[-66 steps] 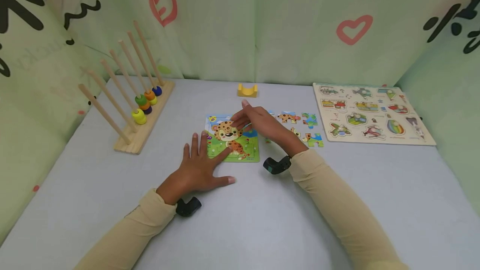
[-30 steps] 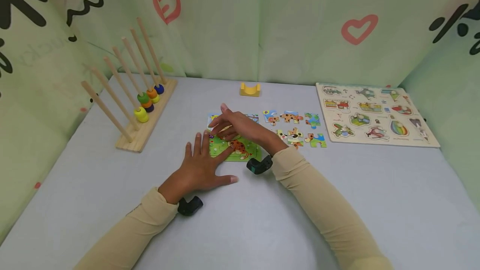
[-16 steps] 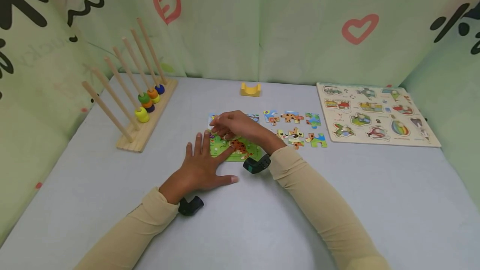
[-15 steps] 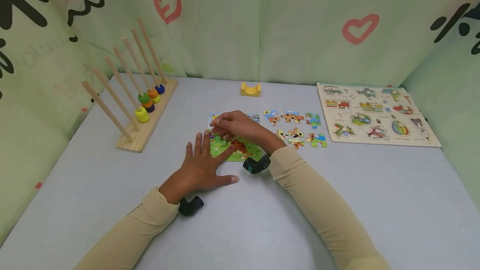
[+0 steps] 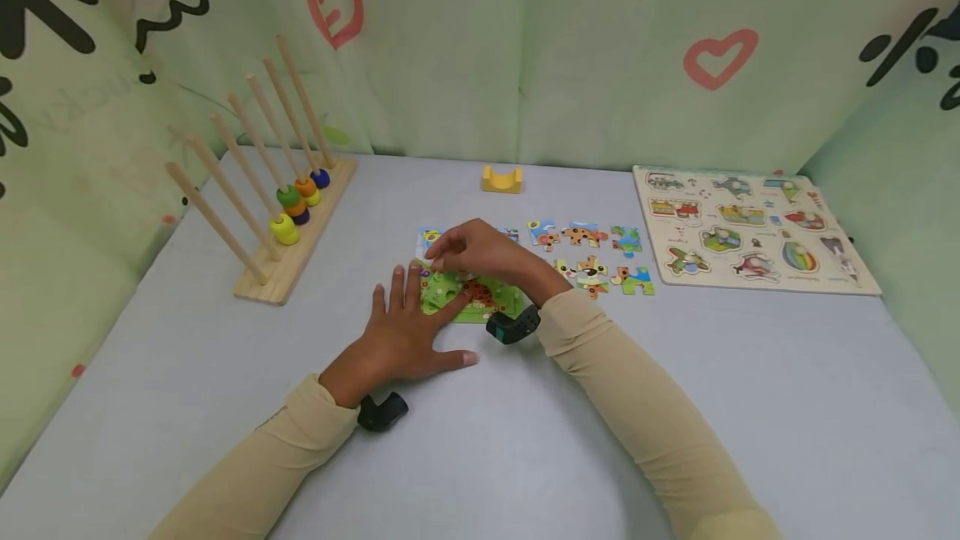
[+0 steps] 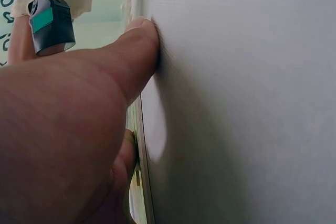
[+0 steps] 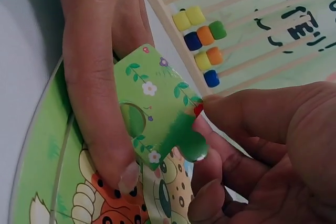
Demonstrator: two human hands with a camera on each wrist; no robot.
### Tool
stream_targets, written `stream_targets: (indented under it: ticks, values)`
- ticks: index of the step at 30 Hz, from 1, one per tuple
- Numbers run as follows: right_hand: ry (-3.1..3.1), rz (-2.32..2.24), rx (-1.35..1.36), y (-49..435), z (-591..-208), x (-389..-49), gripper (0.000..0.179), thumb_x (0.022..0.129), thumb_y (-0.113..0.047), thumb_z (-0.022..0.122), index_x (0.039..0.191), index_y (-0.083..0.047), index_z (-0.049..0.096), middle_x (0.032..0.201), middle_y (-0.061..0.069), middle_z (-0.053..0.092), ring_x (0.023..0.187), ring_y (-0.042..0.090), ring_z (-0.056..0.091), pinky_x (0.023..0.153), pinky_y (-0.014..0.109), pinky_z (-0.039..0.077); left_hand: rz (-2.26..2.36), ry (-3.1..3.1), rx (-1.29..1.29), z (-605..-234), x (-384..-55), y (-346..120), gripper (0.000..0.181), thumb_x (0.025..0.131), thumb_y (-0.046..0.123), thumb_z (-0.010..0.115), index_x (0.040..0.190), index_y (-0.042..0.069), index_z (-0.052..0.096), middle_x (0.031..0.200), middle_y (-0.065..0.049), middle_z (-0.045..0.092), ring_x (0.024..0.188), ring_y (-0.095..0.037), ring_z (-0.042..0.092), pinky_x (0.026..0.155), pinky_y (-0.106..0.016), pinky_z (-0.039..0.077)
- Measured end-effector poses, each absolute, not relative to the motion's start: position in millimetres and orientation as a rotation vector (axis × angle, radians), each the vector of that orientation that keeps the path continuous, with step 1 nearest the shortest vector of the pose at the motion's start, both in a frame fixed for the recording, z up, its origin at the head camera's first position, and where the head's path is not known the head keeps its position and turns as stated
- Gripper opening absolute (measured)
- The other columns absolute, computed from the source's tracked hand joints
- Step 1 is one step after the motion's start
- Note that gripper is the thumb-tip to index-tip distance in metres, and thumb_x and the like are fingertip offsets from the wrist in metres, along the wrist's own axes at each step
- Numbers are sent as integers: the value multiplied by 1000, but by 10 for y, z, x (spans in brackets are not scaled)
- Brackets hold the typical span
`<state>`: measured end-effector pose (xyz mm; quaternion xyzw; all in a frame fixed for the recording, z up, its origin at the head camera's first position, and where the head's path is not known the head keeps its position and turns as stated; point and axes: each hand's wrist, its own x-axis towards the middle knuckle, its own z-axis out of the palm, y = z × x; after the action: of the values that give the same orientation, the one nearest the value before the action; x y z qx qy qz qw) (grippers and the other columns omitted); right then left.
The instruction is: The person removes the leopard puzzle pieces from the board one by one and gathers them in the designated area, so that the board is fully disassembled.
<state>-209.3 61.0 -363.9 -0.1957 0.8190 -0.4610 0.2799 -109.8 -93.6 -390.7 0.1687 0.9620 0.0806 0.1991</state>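
My left hand [image 5: 397,344] lies palm down with fingers spread, its fingertips on the lower left part of a leopard jigsaw puzzle [image 5: 491,307]. My right hand [image 5: 487,252] arches over the puzzle's upper half and hides much of it. In the right wrist view, the right thumb and fingers pinch the edge of a green puzzle piece [image 7: 157,98] with flowers and leaves. That piece is tilted up out of the picture, and a left-hand finger [image 7: 94,87] passes in front of one side of it. The left wrist view shows the left thumb [image 6: 142,45] against the tabletop.
Several loose puzzle pieces [image 5: 583,233] lie right of the puzzle. A wooden peg rack [image 5: 303,248] with coloured beads stands at left. Behind is a yellow arch-shaped block [image 5: 501,182]. A wooden picture board [image 5: 757,232] lies at right.
The right hand has moved left across the puzzle from its right side, and its fingers have closed on the green piece, now tilted up. The left hand stays in place.
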Motion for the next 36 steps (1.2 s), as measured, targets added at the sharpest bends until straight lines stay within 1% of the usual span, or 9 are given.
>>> stream_targets:
  ticks: [4,8,14,17,21,23,28,33,36]
  values:
    - [2283,-1074,-617,599,-3655,-2101,16,95,-8,62,105,-3,73,98,3,70,88,15,59,79,28,47,241,2692,480,-3911,-1096,-942,87,82,79,47,154,40,19,156,-30,-11,140,-50,-16,107,-68,1]
    - [2321,-985,-725,585,-3654,-2093,15,96,-8,61,101,-3,74,92,3,71,80,14,56,74,27,46,257,2691,484,-3911,-1095,-948,86,82,79,47,154,40,20,156,-30,-11,140,-49,-16,107,-68,1]
    - [2400,-1100,-741,613,-3627,-2090,18,99,-12,58,109,-4,72,96,3,67,83,16,57,72,28,46,244,2684,471,-3911,-1102,-937,87,82,79,47,155,39,19,156,-30,-11,140,-50,-15,107,-68,1]
    - [2412,-1197,-671,652,-3596,-2079,21,99,-13,58,113,-2,68,96,8,63,76,18,61,68,30,50,228,2691,469,-3914,-1103,-932,88,82,79,47,155,38,20,156,-31,-9,140,-51,-14,107,-68,2]
    - [2357,-1351,-514,719,-3559,-2064,26,97,-11,61,119,2,63,97,13,60,65,21,66,65,38,56,227,2700,470,-3917,-1100,-931,87,82,79,47,155,38,21,156,-31,-9,141,-51,-12,107,-68,2]
    - [2350,-1406,-465,765,-3561,-2068,28,97,-11,61,121,2,61,98,13,62,67,25,67,67,41,55,230,2703,468,-3915,-1097,-930,87,82,79,48,155,38,22,156,-32,-8,141,-51,-12,107,-68,2]
    - [2400,-1458,-371,903,-3572,-2085,29,98,-11,57,124,-1,59,100,12,67,78,32,65,73,46,52,230,2698,449,-3911,-1097,-921,88,81,79,48,154,39,22,156,-31,-10,141,-50,-13,107,-68,1]
    - [2362,-1489,-300,1062,-3551,-2094,34,97,-12,60,130,-4,55,100,11,70,81,33,64,80,47,50,233,2697,439,-3918,-1098,-915,88,80,79,49,154,39,22,156,-30,-11,141,-50,-14,107,-68,0]
    - [2325,-1499,-277,1158,-3529,-2083,35,97,-15,62,130,-6,56,98,8,71,82,32,64,84,47,48,238,2697,442,-3919,-1098,-916,88,80,79,50,154,39,23,156,-30,-11,141,-50,-13,107,-68,0]
